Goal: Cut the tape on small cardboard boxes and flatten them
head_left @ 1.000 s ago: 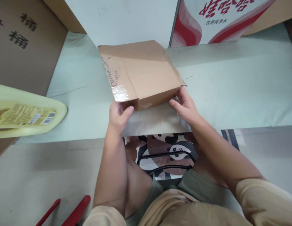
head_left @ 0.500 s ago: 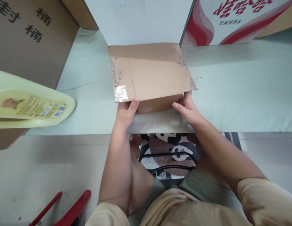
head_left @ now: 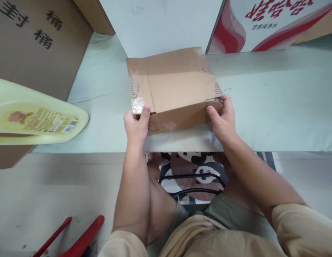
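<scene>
A brown cardboard box (head_left: 179,84) rests on the pale green cloth in front of me, its wide top flap sloping toward me and its front side showing below. A shiny patch of tape sits on the flap's near left corner. My left hand (head_left: 137,125) grips that corner, thumb on top at the front edge and fingers hidden beneath. At the near right corner my right hand (head_left: 223,119) is closed on the box, thumb against the front side and fingers round the end. What lies inside the box is hidden.
A pale yellow bottle (head_left: 39,114) lies at the left, beside a large printed carton (head_left: 39,46). Behind the box stand a white panel (head_left: 163,26) and a red and white carton (head_left: 257,28). Below the cloth-covered surface (head_left: 275,107) are a panda-patterned item (head_left: 192,167) and red handles (head_left: 85,237).
Both hands have moved outward to the box's near corners. The flap now tilts slightly, left side lower, and more of the front side shows.
</scene>
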Action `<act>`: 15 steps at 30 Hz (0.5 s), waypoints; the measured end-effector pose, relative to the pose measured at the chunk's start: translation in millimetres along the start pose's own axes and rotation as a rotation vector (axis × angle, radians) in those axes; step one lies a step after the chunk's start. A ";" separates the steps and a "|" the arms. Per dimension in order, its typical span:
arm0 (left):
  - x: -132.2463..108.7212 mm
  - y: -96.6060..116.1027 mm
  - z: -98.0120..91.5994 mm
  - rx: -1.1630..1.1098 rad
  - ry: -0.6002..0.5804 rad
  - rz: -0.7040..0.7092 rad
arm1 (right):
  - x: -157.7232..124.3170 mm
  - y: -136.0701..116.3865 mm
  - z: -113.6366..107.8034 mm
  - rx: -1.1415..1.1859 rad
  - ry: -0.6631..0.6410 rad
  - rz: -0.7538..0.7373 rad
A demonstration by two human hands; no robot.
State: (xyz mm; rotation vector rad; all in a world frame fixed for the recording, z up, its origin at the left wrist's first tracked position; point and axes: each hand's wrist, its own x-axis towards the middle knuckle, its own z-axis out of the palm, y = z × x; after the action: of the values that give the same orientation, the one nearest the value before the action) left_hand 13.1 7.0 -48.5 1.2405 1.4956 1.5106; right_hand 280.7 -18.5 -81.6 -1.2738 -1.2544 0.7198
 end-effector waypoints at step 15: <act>0.2 3.7 10.8 -0.374 0.101 -0.065 | 7.6 -11.3 -14.4 0.240 0.090 0.199</act>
State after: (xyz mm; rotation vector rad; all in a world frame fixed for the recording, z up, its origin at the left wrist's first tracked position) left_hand 23.6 10.5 -45.9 0.8997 1.2277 1.7336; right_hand 293.5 -18.1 -66.5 -1.2277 -0.9455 0.9161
